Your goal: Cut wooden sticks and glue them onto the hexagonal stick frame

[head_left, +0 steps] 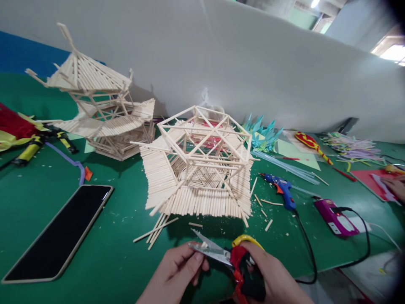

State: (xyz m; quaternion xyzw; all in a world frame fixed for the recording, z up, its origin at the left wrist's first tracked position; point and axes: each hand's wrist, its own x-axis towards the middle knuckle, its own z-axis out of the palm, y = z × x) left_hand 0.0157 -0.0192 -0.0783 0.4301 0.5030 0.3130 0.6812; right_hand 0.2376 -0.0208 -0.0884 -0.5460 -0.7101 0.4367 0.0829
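In my right hand (257, 264) is a pair of scissors (236, 261) with red, black and yellow handles; the blades are parted and point left. My left hand (182, 266) is closed in a pinch right at the blades. A pale end of a short wooden stick (205, 244) shows between the blades, and the rest of it is hidden by the fingers. Beyond both hands stands a wooden stick model (199, 202), with a slatted roof skirt and an open frame on top. Several loose sticks (156, 232) lie at its front left.
A taller stick pagoda (95, 80) stands back left, behind a phone (60, 232). To the right are a blue glue gun (283, 190), clear glue sticks (284, 166) and a purple power strip (335, 217) with cables. Another person's hand (395, 185) is at the far right.
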